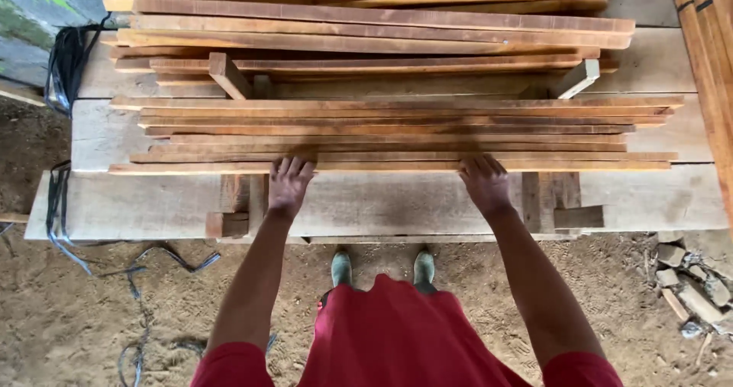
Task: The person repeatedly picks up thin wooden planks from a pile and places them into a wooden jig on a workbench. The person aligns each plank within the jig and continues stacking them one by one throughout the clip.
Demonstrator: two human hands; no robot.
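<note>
Head view, left hand (289, 184) and right hand (484, 182) flat, fingers spread, on stacked slats (397, 139), long axis left-right.

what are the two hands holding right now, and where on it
Both the left hand and right hand rest on the near edge of the front stack of wooden slats; a closed grip cannot be told.

My left grip (289, 184) and right grip (485, 182) rest on the near edge of the front stack of slats (397, 135), at 11 and 1 o'clock. This stack lies on the bench (427, 204). A second stack (366, 32) lies behind it at 12 o'clock. Cables (57, 204) hang at 9 o'clock.
</note>
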